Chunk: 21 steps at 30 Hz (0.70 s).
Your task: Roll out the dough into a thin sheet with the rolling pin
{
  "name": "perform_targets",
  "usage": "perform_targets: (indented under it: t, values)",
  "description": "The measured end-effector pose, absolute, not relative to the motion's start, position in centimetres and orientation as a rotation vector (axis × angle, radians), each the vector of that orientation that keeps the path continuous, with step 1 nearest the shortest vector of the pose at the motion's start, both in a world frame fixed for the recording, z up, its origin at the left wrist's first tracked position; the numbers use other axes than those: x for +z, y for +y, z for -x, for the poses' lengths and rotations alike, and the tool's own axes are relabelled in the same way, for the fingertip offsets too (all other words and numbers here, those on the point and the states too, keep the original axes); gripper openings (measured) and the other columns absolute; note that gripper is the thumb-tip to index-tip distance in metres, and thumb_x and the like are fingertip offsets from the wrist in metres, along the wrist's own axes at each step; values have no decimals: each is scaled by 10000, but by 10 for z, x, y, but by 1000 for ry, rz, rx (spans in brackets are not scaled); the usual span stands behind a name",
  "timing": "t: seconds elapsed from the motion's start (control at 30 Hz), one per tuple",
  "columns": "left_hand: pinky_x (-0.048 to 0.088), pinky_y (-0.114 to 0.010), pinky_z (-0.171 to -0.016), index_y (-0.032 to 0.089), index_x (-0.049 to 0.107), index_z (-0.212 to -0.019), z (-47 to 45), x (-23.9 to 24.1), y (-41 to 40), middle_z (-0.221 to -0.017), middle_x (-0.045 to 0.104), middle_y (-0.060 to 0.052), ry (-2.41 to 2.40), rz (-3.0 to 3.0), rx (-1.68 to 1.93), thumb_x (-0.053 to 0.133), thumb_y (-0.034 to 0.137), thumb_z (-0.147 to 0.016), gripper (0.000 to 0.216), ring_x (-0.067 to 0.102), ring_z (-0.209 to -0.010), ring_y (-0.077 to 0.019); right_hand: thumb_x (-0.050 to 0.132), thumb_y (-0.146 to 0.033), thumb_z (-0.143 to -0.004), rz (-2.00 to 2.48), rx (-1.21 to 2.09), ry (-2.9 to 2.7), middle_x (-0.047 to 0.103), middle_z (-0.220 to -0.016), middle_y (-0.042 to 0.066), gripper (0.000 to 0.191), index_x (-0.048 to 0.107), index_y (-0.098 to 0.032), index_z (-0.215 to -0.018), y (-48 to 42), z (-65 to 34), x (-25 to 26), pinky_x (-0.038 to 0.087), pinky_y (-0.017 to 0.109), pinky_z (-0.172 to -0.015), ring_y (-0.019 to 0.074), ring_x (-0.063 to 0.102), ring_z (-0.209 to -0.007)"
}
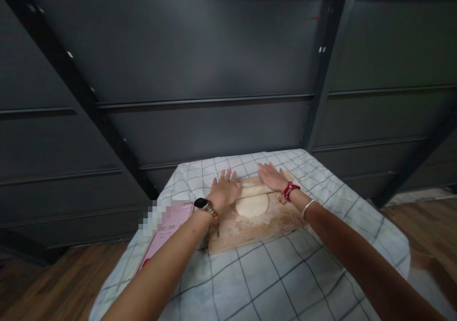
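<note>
A pale rolling pin [253, 190] lies crosswise over the far part of a round, flat sheet of dough [252, 207]. Under the dough is a flour-dusted wooden board [246, 231]. My left hand [224, 190] rests flat on the pin's left end, its fingers stretched forward and apart. On the right end lies my right hand [273, 177], palm down with outstretched fingers. Both palms hide the ends of the pin.
The board rests on a table with a white checked cloth [278, 283]. Left of the board lies a pink tablet or phone showing a timer [173, 226], partly pixelated. Behind the table rises a dark panelled wall [200, 50]; wooden floor [82, 273] shows at both sides.
</note>
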<state>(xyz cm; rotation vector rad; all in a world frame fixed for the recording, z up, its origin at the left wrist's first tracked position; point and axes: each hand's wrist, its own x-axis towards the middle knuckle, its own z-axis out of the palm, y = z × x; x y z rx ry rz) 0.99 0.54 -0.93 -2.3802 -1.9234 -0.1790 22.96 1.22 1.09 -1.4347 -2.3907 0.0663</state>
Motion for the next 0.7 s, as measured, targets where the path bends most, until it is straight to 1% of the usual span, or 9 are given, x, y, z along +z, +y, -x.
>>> perform_targets:
  t: [0.07, 0.1, 0.2, 0.27, 0.33, 0.4, 0.53, 0.63, 0.7]
  values:
    - [138, -467, -1147, 126, 331, -1474, -6, -13, 7, -1536, 281, -130, -1815, 2445, -174, 303, 312, -923, 583, 176, -1437, -272, 566, -392, -911, 1449, 89, -2415, 514, -1320, 105, 429, 520, -176, -1280, 13, -231, 6, 440, 498, -963, 252, 532, -1154]
    - [135, -455, -1150, 149, 309, -1487, -5, -11, 8, -1539, 276, -114, -1786, 2493, -157, 312, 315, -918, 592, 172, -1438, -260, 550, -400, -917, 1453, 101, -2430, 506, -1342, 106, 436, 514, -183, -1294, 13, -231, 3, 413, 517, -988, 264, 510, -1189]
    - [217, -461, -1130, 182, 319, -1484, -7, 4, 7, -1526, 298, -88, -1879, 2631, -32, 283, 273, -916, 576, 251, -1415, -248, 449, -373, -949, 1468, 132, -2461, 470, -1418, 85, 431, 479, -226, -1353, 13, -229, -5, 308, 563, -1056, 292, 404, -1312]
    - [244, -510, -1110, 177, 306, -1488, -11, 13, 1, -1519, 307, -87, -1931, 2639, -24, 253, 281, -926, 574, 270, -1406, -270, 371, -284, -956, 1468, 104, -2499, 447, -1451, 74, 433, 471, -231, -1374, 10, -227, -10, 260, 579, -1076, 298, 343, -1361]
    - [234, -547, -1105, 157, 268, -1501, -15, 16, -12, -1514, 316, -95, -1929, 2577, -83, 239, 300, -933, 586, 259, -1408, -290, 311, -211, -946, 1471, -3, -2509, 428, -1463, 99, 468, 468, -194, -1387, 2, -224, -15, 222, 583, -1094, 299, 312, -1383]
    - [206, -550, -1116, 134, 241, -1509, -17, 12, -27, -1508, 333, -107, -1892, 2487, -152, 233, 294, -936, 594, 252, -1410, -297, 283, -199, -944, 1484, -118, -2463, 426, -1458, 124, 487, 461, -168, -1397, -8, -222, -18, 195, 576, -1110, 293, 320, -1382]
    - [193, -517, -1132, 133, 268, -1500, -20, 4, -54, -1478, 397, -111, -1794, 2392, -248, 259, 254, -931, 582, 298, -1393, -289, 267, -270, -965, 1478, -78, -2407, 460, -1440, 89, 480, 459, -194, -1399, -27, -223, -15, 215, 510, -1133, 250, 369, -1359]
    - [256, -461, -1115, 100, 302, -1481, -24, 5, -60, -1458, 422, -141, -1780, 2388, -252, 258, 242, -934, 567, 344, -1372, -274, 235, -285, -978, 1446, 110, -2472, 432, -1464, 57, 487, 443, -205, -1411, -26, -227, -8, 238, 448, -1135, 215, 352, -1369]
    - [314, -425, -1080, 72, 299, -1476, -25, 9, -55, -1430, 452, -164, -1801, 2405, -208, 249, 244, -936, 569, 382, -1349, -266, 236, -322, -985, 1455, 241, -2524, 395, -1489, 39, 490, 414, -225, -1430, -16, -229, -3, 227, 448, -1135, 213, 331, -1380]
